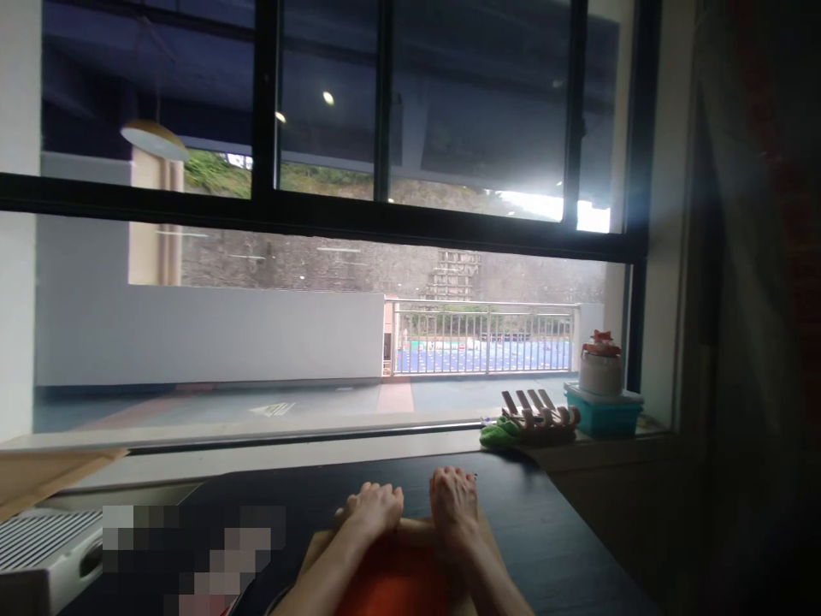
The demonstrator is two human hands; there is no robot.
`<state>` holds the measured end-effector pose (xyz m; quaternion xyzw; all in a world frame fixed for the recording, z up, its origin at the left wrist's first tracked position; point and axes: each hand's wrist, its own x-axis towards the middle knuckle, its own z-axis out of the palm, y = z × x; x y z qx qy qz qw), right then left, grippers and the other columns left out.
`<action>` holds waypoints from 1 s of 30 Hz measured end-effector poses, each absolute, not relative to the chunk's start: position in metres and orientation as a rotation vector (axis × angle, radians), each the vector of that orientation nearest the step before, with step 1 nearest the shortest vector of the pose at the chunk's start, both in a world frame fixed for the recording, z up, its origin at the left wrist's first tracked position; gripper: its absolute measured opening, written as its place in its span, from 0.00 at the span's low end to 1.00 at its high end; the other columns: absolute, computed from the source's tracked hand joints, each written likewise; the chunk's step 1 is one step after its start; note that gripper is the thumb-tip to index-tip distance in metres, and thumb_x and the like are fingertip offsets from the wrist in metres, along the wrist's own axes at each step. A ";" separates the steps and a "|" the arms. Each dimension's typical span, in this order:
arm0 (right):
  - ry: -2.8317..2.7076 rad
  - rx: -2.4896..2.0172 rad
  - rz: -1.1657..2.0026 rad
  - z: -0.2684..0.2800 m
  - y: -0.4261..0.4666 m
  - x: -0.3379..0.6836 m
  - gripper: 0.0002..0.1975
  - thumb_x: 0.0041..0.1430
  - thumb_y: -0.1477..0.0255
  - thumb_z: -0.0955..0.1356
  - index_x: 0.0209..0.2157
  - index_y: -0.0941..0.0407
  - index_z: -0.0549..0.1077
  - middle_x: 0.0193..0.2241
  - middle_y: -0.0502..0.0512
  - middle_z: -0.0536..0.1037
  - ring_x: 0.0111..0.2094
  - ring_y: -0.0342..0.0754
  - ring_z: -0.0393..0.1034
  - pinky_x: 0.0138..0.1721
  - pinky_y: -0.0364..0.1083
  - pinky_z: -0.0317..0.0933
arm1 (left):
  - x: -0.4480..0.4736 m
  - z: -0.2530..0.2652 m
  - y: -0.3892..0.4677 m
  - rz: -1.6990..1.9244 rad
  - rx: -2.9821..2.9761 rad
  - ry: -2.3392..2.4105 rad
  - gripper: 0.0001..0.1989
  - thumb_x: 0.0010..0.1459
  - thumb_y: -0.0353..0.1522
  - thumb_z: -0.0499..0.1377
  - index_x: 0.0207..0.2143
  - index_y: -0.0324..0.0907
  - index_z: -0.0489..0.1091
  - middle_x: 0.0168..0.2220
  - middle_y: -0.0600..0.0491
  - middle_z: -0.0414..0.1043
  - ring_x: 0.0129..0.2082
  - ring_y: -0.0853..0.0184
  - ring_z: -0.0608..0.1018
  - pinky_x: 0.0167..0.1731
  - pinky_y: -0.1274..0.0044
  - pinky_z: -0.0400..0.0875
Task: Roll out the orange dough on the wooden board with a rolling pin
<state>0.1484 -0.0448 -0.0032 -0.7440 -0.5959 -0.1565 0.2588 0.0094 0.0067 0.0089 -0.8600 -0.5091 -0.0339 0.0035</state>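
Both my hands rest at the far edge of a light wooden board that lies on a dark table. An orange sheet or mat covers the board's near part between my forearms. My left hand has its fingers curled over the board's far edge. My right hand lies flat beside it, fingers pointing away toward the window. Whether either hand grips the board is hard to tell.
A large window fills the wall ahead. On the sill at the right stand a wooden rack, a green cloth, a teal box and a white jar with red lid. A white appliance sits at lower left.
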 end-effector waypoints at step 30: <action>-1.633 -2.261 0.135 -0.009 -0.011 0.140 0.21 0.60 0.64 0.59 0.46 0.60 0.74 0.49 0.66 0.73 0.55 0.60 0.61 0.54 0.60 0.51 | 0.006 -0.004 0.039 0.101 -2.768 -1.613 0.25 0.62 0.34 0.38 0.57 0.48 0.63 0.64 0.46 0.55 0.63 0.48 0.56 0.53 0.45 0.52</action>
